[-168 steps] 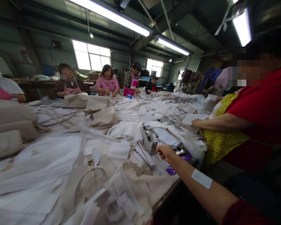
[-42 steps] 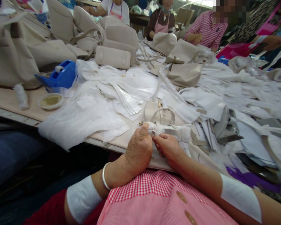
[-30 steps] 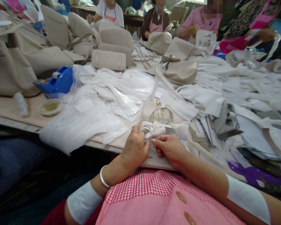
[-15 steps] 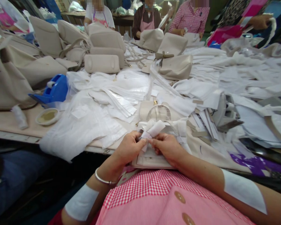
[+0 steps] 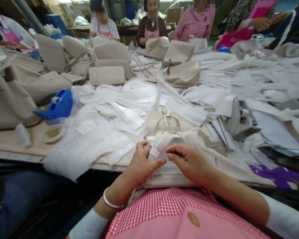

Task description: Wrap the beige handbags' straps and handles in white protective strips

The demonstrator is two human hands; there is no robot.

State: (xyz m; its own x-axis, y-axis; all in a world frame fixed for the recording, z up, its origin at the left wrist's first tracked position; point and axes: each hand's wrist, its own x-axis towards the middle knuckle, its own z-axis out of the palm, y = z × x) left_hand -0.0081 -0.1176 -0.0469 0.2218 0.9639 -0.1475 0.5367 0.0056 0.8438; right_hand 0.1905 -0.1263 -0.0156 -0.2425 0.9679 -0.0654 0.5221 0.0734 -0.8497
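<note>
My left hand (image 5: pixel 142 162) and my right hand (image 5: pixel 188 161) meet at the table's near edge, just above my red-checked apron. Both pinch a white paper wrapping strip (image 5: pixel 161 144) that is bound round the handle of a beige handbag (image 5: pixel 169 124) lying flat in front of me. The left thumb presses the strip's lower end; the right fingers curl over it from the right. A bangle circles my left wrist.
White paper sheets (image 5: pixel 99 132) cover the table. A blue tape dispenser (image 5: pixel 58 106), a small dish (image 5: pixel 51 132) and a paper roll (image 5: pixel 22 135) sit at left. Beige bags (image 5: pixel 107 75) are stacked behind. Another tape dispenser (image 5: pixel 240 119) stands at right. Several people work at the far side.
The view swung from the table's far end down to my lap. Both hands came together on the wrapped handle, and over the last second they worked the strip and lowered slightly toward the edge.
</note>
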